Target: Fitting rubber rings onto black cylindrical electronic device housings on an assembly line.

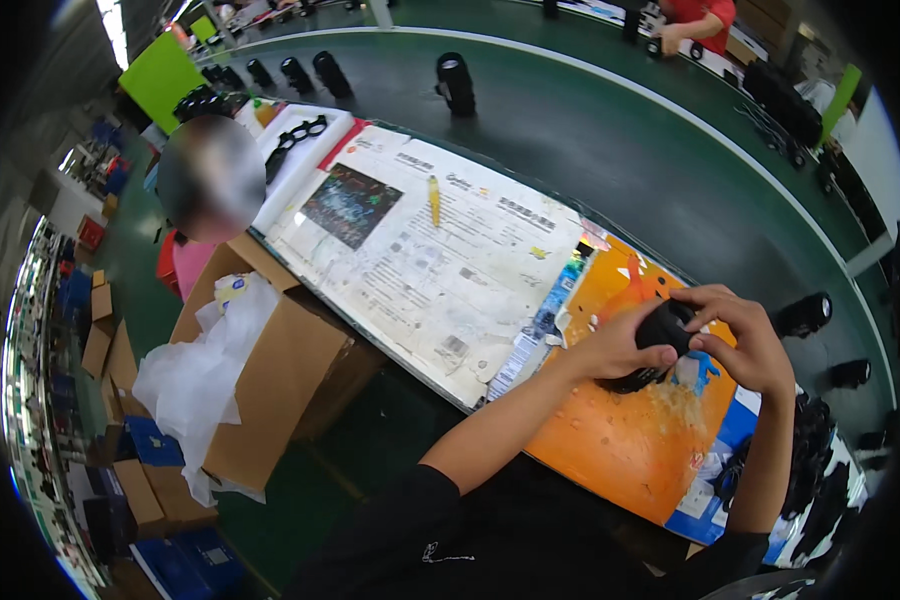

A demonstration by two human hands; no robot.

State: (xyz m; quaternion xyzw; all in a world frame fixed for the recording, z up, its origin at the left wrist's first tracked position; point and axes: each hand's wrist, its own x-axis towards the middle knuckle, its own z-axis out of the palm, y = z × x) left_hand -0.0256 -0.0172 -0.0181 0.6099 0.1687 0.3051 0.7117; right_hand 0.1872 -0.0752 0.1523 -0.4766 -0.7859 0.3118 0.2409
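Observation:
A black, rounded cylindrical part (660,328) is held over the orange sheet (600,440) on the bench. My left hand (610,345) wraps round its near left side, the thumb pressed against it. On its right side my right hand (745,335) is curled, with thumb and fingertips gripping the upper edge. My fingers cover much of the part, and its exact kind is not plain. Just below my right fingers, a small blue piece (705,372) lies on the sheet.
Beyond the bench runs a green conveyor (570,130) carrying several black cylindrical units (456,84). A yellow pen-like tool (434,202) lies on white printed sheets (410,270). An open carton (280,370) with white foam wrap stands left. Black cords (810,450) lie right. Co-workers sit at the left and far side.

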